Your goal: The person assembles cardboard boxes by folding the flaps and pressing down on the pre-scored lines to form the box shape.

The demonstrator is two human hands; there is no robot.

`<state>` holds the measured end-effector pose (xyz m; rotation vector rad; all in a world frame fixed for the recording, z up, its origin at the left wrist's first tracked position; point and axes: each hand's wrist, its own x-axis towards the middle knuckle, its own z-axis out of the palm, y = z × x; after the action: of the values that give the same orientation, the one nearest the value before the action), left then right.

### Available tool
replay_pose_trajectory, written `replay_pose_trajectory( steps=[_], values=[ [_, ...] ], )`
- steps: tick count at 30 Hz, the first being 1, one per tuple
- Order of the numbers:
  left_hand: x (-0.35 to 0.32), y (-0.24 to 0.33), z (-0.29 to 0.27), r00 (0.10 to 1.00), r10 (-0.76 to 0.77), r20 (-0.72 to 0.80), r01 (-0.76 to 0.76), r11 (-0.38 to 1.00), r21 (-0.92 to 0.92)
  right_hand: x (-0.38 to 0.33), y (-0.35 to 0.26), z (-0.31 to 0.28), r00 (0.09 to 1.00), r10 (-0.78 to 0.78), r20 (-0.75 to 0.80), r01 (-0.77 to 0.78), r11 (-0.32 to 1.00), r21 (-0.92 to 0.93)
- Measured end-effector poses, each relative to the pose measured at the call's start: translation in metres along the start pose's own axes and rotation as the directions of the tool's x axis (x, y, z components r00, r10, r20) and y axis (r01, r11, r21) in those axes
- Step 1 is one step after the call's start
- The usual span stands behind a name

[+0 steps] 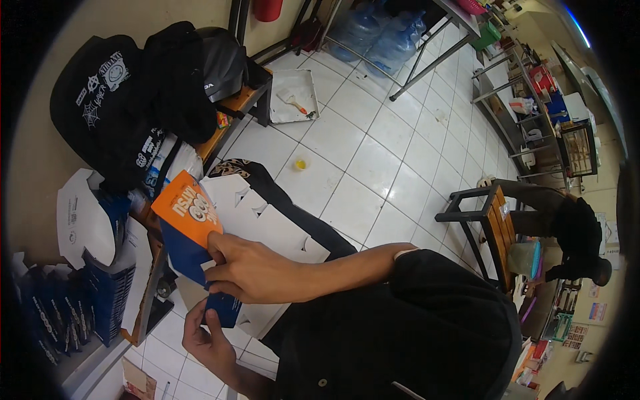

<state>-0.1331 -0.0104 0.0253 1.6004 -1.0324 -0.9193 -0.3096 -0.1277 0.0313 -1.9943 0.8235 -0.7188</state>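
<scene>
Both hands hold a flat, unfolded cardboard box [190, 223], orange and blue on its printed side and white on the inner side. My right hand [253, 272] reaches in from the right and pinches the blue panel just below the orange flap. Lower down, my left hand [205, 339] grips the blue bottom edge of the same box, thumb on top. The box's white die-cut panels [267, 220] spread out behind my right hand, above my black-clothed lap.
Several folded blue boxes [60, 313] stand stacked at the left by a wooden bench [230, 117] piled with black bags [127, 93]. On the white tiled floor lie a white tray with a brush [293, 97] and water jugs [380, 33]. Another person [567, 227] bends beside a wooden stool [497, 227].
</scene>
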Motion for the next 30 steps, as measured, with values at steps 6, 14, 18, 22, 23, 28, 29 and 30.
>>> replay_pose_trajectory(
  steps=[6, 14, 18, 22, 23, 28, 29, 30],
  values=[
    [0.014, 0.002, -0.017, 1.0, -0.008, -0.024, 0.007, 0.998, -0.06, -0.001, -0.008, -0.009, 0.994, -0.083, 0.072, 0.081, 0.996, 0.032],
    [0.042, 0.021, -0.029, 0.895, 0.442, -0.064, -0.417, 0.879, 0.232, 0.02, 0.025, -0.032, 0.942, -0.327, -0.076, 0.331, 0.942, 0.049],
    [0.053, 0.022, -0.067, 0.785, 0.519, -0.339, -0.501, 0.853, 0.145, 0.037, 0.06, -0.049, 0.979, -0.157, -0.13, 0.202, 0.83, 0.52],
    [0.041, -0.027, -0.058, 0.955, 0.276, -0.105, -0.291, 0.941, -0.171, 0.023, 0.113, -0.02, 0.996, 0.016, 0.085, -0.084, 0.382, 0.92],
    [0.029, -0.046, -0.061, 0.958, 0.286, 0.003, -0.282, 0.947, -0.156, 0.021, 0.124, -0.006, 0.996, 0.012, 0.091, -0.089, 0.375, 0.923],
    [0.012, -0.039, -0.016, 0.992, -0.043, 0.117, 0.073, 0.961, -0.265, 0.024, 0.098, 0.019, 0.978, 0.159, -0.138, -0.047, 0.801, 0.597],
    [0.009, -0.033, -0.008, 0.977, -0.095, 0.193, 0.151, 0.943, -0.298, 0.022, 0.086, 0.013, 0.935, -0.079, -0.346, 0.187, 0.939, 0.288],
    [0.003, -0.035, -0.007, 0.959, -0.128, 0.253, 0.204, 0.932, -0.3, 0.022, 0.065, 0.0, 0.954, -0.17, -0.248, 0.252, 0.901, 0.352]
  ],
)
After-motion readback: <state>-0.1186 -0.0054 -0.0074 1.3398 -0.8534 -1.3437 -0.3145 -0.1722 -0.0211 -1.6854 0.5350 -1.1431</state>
